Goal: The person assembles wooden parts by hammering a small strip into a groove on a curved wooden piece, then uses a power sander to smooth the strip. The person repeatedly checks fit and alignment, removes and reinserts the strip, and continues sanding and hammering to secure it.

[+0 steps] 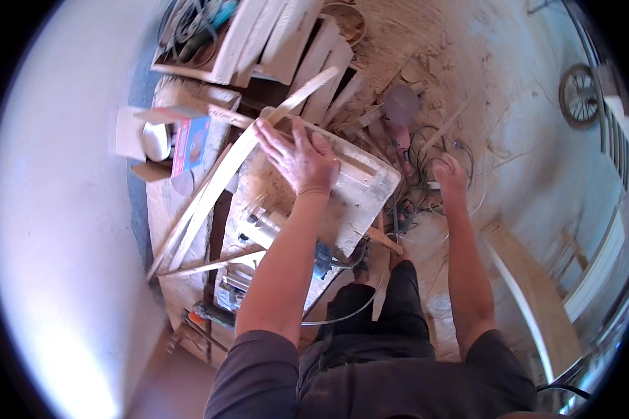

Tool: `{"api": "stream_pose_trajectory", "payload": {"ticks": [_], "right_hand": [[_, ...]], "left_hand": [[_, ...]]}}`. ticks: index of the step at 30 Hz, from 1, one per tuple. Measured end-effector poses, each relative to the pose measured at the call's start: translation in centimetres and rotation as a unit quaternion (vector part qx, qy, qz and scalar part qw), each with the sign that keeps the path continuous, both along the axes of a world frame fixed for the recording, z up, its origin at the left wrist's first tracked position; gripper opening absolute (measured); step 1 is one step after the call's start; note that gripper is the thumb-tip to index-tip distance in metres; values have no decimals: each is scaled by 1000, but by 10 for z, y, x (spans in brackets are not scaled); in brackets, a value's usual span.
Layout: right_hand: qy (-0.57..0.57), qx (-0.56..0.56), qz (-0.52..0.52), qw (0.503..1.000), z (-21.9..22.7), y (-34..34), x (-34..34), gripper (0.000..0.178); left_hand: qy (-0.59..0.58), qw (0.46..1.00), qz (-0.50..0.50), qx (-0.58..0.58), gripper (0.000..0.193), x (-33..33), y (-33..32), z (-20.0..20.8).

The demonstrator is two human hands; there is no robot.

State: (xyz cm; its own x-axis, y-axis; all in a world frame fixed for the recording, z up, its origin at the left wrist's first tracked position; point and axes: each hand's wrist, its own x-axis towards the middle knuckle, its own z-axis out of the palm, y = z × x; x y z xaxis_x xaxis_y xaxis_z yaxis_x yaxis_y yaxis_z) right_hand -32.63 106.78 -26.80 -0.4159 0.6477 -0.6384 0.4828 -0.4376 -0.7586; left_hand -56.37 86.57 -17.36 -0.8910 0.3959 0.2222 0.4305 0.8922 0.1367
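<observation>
My left hand (300, 159) lies palm down with its fingers stretched out, the fingertips at a long pale wooden strip (223, 167). Beneath it is a dusty, light-coloured board (377, 185) with a narrow wooden piece along its far edge. Close to my left forearm, a silver and blue power tool (262, 227) rests on its side, partly hidden by the arm. Off to the right, my right hand (451, 180) is closed above a tangle of cords. A small white thing (433, 185) shows at its fingers; its kind is unclear.
A pink power tool with a round disc (401, 105) lies beyond the board. On the left stands an opened cardboard box (192, 143). Wooden planks (279, 38) and a tool-filled crate (223, 49) are at the back. Curved wooden pieces (531, 300) stand at right.
</observation>
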Motion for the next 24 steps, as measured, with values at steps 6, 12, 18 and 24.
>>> {"api": "stream_pose_trajectory", "payload": {"ticks": [6, 12, 18, 24], "right_hand": [[113, 408, 262, 867, 111, -24, -179, 47], [82, 527, 475, 700, 133, -46, -276, 31], [-14, 495, 489, 718, 140, -64, -290, 19], [-95, 487, 528, 689, 155, -62, -273, 20]], "left_hand": [[-40, 997, 25, 53, 57, -1, 3, 1], [-71, 995, 36, 51, 63, -2, 2, 6], [-55, 995, 39, 79, 65, -3, -3, 2], [-138, 979, 40, 145, 58, -22, -19, 72]]}}
